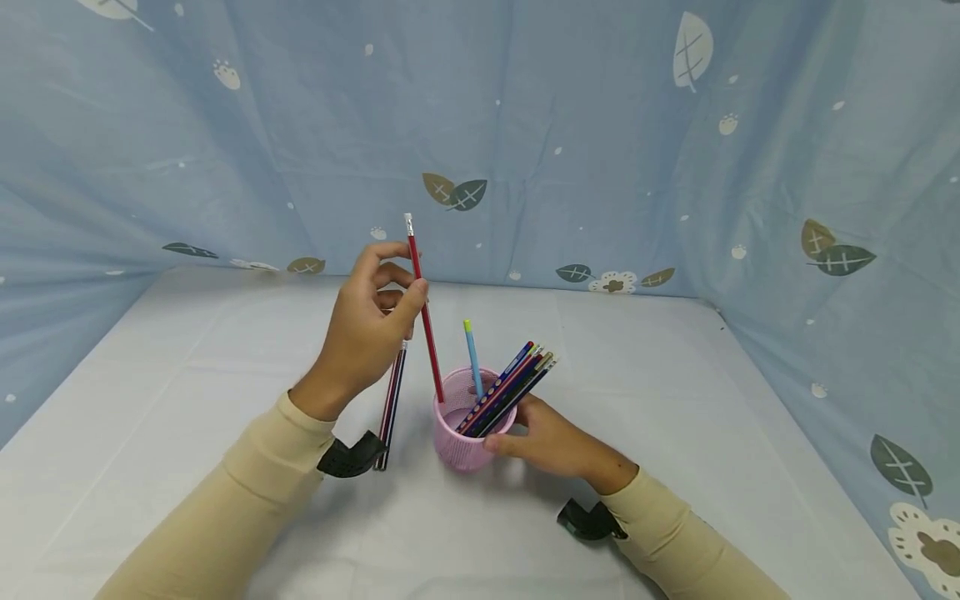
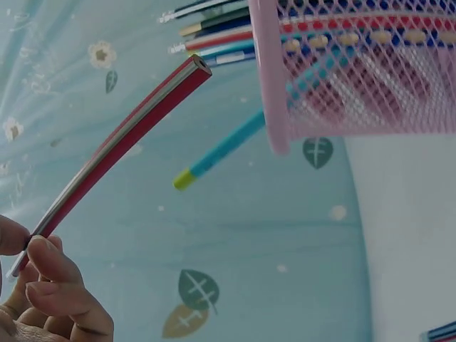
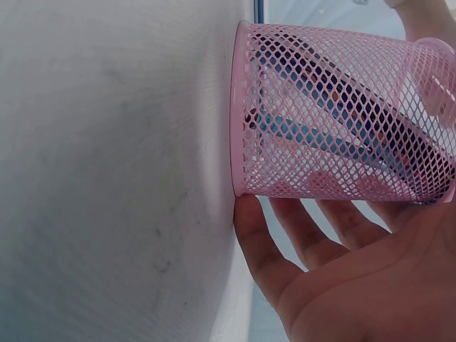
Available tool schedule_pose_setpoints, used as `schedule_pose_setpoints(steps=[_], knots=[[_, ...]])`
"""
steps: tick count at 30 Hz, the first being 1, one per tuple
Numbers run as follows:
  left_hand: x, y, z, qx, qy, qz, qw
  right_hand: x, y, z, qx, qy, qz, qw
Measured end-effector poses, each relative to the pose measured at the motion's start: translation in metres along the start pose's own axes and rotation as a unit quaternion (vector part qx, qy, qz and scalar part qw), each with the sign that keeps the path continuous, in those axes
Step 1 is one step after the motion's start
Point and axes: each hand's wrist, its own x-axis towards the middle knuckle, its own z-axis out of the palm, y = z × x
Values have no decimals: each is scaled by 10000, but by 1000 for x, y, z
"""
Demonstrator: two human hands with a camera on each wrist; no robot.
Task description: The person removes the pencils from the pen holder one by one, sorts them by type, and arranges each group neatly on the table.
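Note:
My left hand [image 1: 367,325] pinches a red pencil [image 1: 426,321] between thumb and fingertips, its metal-capped end up. The pencil's lower end hangs at the mouth of a pink mesh pencil cup [image 1: 461,454]; the left wrist view shows that end apart from the rim. Fingers of my right hand [image 1: 558,442] curl round the cup's right side, thumb at the front. The cup stands upright on the table. In it, several dark and patterned pencils [image 1: 506,392] lean right, and a light blue pencil [image 1: 472,354] with a yellow-green end stands at the back.
Several dark striped pencils [image 1: 392,408] lie on the white table [image 1: 645,358] left of the cup, partly hidden by my left hand and wrist strap. A blue leaf-patterned curtain [image 1: 562,125] hangs behind the table and along its sides.

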Motion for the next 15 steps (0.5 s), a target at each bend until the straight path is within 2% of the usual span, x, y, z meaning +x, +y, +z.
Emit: schedule_pose_setpoints(steps=[9,15], knots=[[6,-9,-8,-6,70,-186,9998,-1,-2,0,-5,-18,10,10000],[8,-14,-11,131,-70,-424,9990,-1,-2,0,17,-27,83,10000]])
